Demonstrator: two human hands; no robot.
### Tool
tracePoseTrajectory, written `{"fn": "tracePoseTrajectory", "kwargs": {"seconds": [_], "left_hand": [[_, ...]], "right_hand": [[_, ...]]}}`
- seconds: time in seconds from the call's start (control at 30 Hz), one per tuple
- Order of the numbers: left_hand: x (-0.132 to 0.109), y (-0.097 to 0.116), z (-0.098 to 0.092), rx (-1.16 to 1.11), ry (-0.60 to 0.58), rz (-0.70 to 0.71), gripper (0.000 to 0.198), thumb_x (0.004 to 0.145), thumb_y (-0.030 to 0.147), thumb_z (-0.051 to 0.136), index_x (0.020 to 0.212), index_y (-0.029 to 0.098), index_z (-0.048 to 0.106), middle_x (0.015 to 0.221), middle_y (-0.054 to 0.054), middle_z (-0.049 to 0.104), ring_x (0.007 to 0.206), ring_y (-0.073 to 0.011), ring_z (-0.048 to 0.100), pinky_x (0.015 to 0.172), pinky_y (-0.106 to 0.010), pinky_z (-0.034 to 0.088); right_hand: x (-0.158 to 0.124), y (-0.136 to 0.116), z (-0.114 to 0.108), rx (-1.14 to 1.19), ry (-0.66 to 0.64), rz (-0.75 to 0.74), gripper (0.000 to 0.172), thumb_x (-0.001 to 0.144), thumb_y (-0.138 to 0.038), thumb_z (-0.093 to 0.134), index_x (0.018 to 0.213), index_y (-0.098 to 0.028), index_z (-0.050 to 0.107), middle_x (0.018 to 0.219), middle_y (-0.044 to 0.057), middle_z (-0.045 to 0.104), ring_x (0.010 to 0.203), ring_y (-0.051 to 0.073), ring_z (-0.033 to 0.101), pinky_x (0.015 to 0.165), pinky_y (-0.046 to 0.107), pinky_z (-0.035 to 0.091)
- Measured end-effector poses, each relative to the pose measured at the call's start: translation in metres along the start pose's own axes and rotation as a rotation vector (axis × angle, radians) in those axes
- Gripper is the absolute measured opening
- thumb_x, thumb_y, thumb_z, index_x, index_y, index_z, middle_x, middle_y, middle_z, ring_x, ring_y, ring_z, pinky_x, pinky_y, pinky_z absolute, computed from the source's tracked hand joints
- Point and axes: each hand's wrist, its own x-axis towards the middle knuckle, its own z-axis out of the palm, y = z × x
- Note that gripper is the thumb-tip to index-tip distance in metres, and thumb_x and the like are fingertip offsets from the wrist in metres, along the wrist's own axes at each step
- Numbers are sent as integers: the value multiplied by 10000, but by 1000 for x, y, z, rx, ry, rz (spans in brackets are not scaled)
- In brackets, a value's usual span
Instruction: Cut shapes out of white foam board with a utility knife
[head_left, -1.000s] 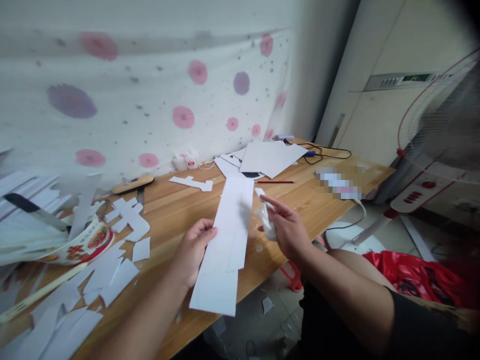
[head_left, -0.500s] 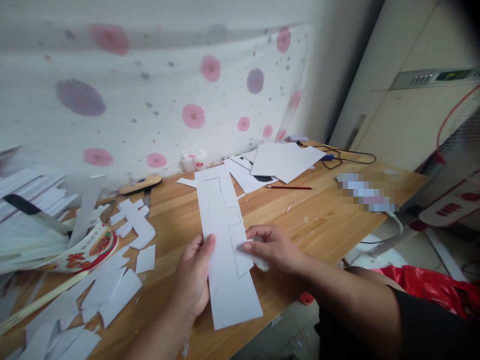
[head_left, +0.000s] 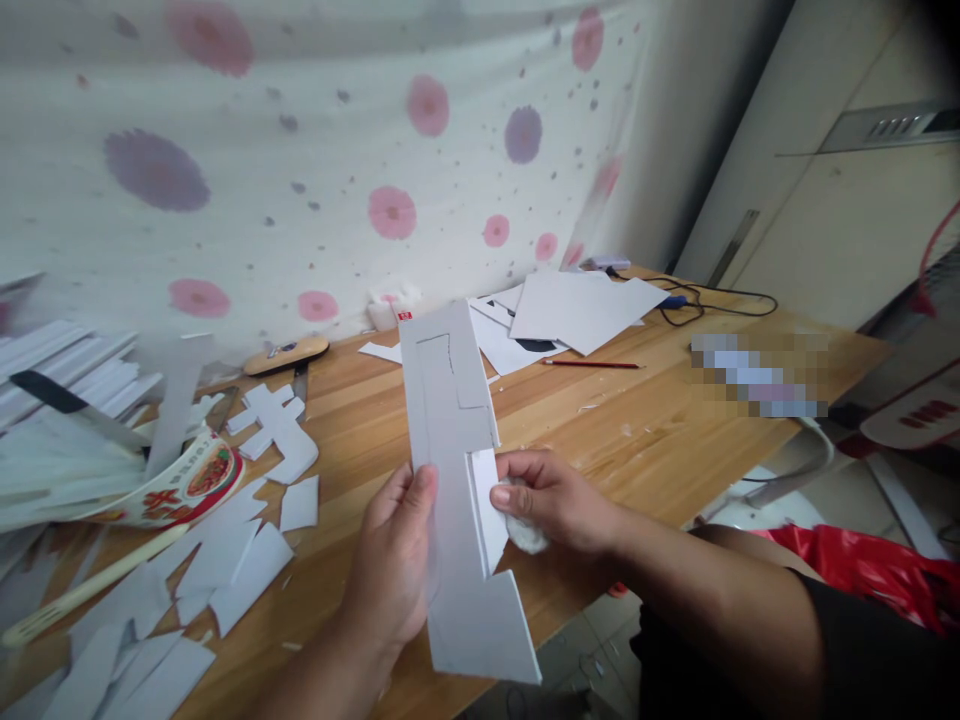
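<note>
A long white foam board strip [head_left: 450, 520] with pencil outlines is tilted up over the wooden table. My left hand [head_left: 394, 560] grips its left edge, thumb on the face. At the right edge, my right hand [head_left: 559, 497] pinches a small cut-out piece [head_left: 489, 510] of the same board, bent back along the pencil line so that a gap shows. Whether this piece is still joined to the strip I cannot tell. A crumpled white wad [head_left: 527, 537], perhaps tissue, sits under the right fingers.
White board offcuts [head_left: 232, 580] lie at the left, near a printed paper bowl [head_left: 202, 480] holding strips and a black-handled knife [head_left: 75, 415]. Larger white sheets [head_left: 577, 315], a red pencil [head_left: 592, 364] and a dark cable [head_left: 705, 310] lie farther back. A pixelated object [head_left: 757, 375] is at right.
The notch piece at the strip's right edge has been bent back out of the board's plane, opening a gap along its line. The view has shifted slightly.
</note>
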Motion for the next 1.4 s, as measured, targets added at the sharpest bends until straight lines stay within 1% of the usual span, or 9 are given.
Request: {"fn": "tracePoseTrajectory", "kwargs": {"seconds": [0.13, 0.3, 0.6, 0.8, 1.03, 1.1, 1.17, 1.23, 1.4], "left_hand": [[-2, 0, -2, 1, -35, 26, 361, 702, 422, 782, 926, 166, 661, 733, -38, 710, 685, -200, 684, 614, -278, 548], [-1, 1, -5, 28, -161, -71, 378, 648, 305, 837, 944, 164, 648, 718, -30, 711, 567, -147, 645, 520, -232, 518], [-5, 1, -4, -7, -272, -157, 322, 674, 270, 822, 935, 152, 676, 735, -52, 725, 611, -145, 658, 553, -224, 533], [-10, -5, 1, -59, -151, -38, 295, 688, 260, 804, 929, 182, 653, 761, -41, 731, 667, -192, 689, 614, -288, 556], [-11, -5, 2, -48, -96, -38, 343, 674, 275, 806, 958, 176, 642, 768, -47, 733, 727, -234, 700, 674, -344, 569], [-4, 4, -2, -42, -6, 8, 303, 667, 261, 809, 909, 193, 641, 737, -15, 726, 727, -216, 698, 689, -321, 566], [5, 15, -8, -48, 135, 155, 257, 652, 247, 816, 836, 220, 638, 718, 33, 716, 719, -183, 689, 702, -282, 562], [13, 23, -13, -60, 169, 262, 255, 663, 234, 801, 866, 239, 645, 769, 57, 715, 755, -155, 682, 745, -246, 552], [19, 24, -14, 15, 105, 129, 309, 647, 303, 813, 857, 185, 619, 659, 1, 699, 656, -208, 698, 615, -300, 564]], "right_hand": [[-2, 2, 1, 12, 33, 7, 404, 647, -482, 799, 757, -151, 595, 596, -41, 568, 470, 56, 473, 458, 195, 343], [-1, 4, 0, 44, 88, 4, 380, 623, -435, 825, 763, -148, 620, 608, -35, 593, 477, 61, 496, 465, 197, 350], [1, 3, 0, 118, 86, -23, 419, 632, -449, 824, 871, -155, 644, 672, -24, 619, 529, 80, 533, 508, 220, 390], [1, 0, 3, 115, 120, -41, 398, 643, -440, 820, 797, -175, 566, 604, -52, 569, 474, 69, 494, 450, 205, 365], [1, -2, 12, 123, 208, -69, 409, 617, -434, 822, 690, -183, 507, 533, -65, 532, 417, 52, 445, 383, 180, 310], [1, -4, 10, 136, 301, -97, 412, 595, -424, 827, 680, -190, 499, 520, -69, 527, 402, 52, 433, 369, 179, 298], [1, -7, 5, 150, 437, -147, 419, 572, -419, 830, 667, -195, 489, 523, -69, 531, 398, 52, 425, 367, 180, 296], [3, -11, -2, 140, 545, -194, 419, 569, -429, 822, 658, -194, 486, 529, -68, 530, 399, 50, 416, 370, 181, 296], [8, -19, -23, -92, 604, -166, 378, 602, -475, 781, 668, -176, 560, 519, -56, 513, 395, 59, 414, 369, 190, 277]]}}
